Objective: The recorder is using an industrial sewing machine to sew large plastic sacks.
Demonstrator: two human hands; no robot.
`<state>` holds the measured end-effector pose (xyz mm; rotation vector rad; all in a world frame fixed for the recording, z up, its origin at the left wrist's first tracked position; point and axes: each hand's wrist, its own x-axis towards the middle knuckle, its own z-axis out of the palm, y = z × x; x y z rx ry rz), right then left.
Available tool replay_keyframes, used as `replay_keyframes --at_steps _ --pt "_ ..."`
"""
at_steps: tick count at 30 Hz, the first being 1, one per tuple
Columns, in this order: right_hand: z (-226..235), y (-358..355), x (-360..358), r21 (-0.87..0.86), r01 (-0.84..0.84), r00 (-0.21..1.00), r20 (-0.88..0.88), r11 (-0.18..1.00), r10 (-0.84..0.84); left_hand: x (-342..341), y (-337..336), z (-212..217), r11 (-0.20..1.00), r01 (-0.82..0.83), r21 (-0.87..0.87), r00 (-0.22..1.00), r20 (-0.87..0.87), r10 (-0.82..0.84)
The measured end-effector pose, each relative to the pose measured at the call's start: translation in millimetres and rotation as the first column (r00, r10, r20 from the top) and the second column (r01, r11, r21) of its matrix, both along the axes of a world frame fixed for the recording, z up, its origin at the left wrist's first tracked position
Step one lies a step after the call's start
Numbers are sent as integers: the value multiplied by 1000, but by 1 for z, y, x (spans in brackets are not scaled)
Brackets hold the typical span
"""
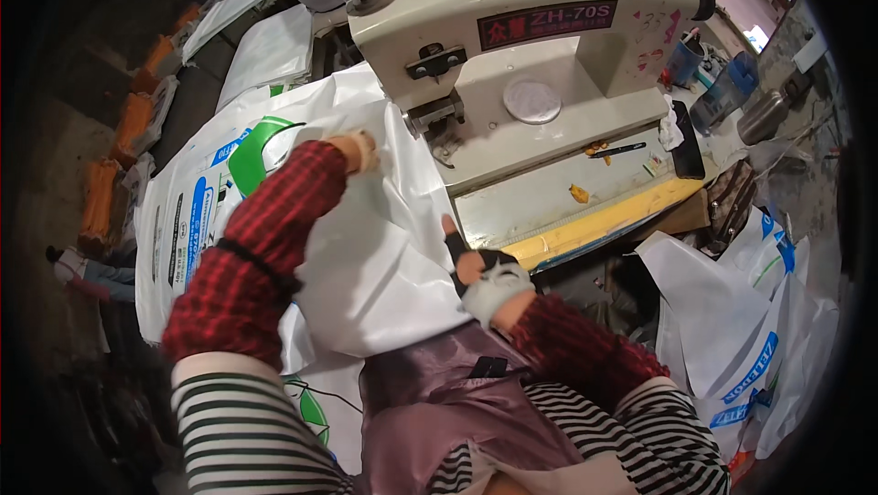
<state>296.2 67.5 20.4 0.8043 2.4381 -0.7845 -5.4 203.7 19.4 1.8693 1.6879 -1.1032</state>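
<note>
A large white plastic woven sack with green and blue print lies spread in front of me, its right part across my lap. My left hand, in a pale glove, is on the upper part of the sack; motion blurs its fingers. At the sack's right edge is my right hand, in a black and white fingerless glove. One of its fingers points up along the edge and the others are curled in, closed on the sack's edge. A cream sewing machine stands just beyond both hands.
The machine's bed has a yellow front strip. On it lie a black pen and small yellow scraps. A dark phone and a water bottle are at right. More printed sacks hang at lower right; others lie upper left.
</note>
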Motion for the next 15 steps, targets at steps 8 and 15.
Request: replay_keyframes --at_steps 8,15 --pt "-20 34 -12 120 139 970 -215 983 -111 105 -145 127 887 -66 -456 724 590 357" --pt "-26 -26 6 -27 303 953 9 952 -303 230 -220 147 718 601 -353 702 662 -262"
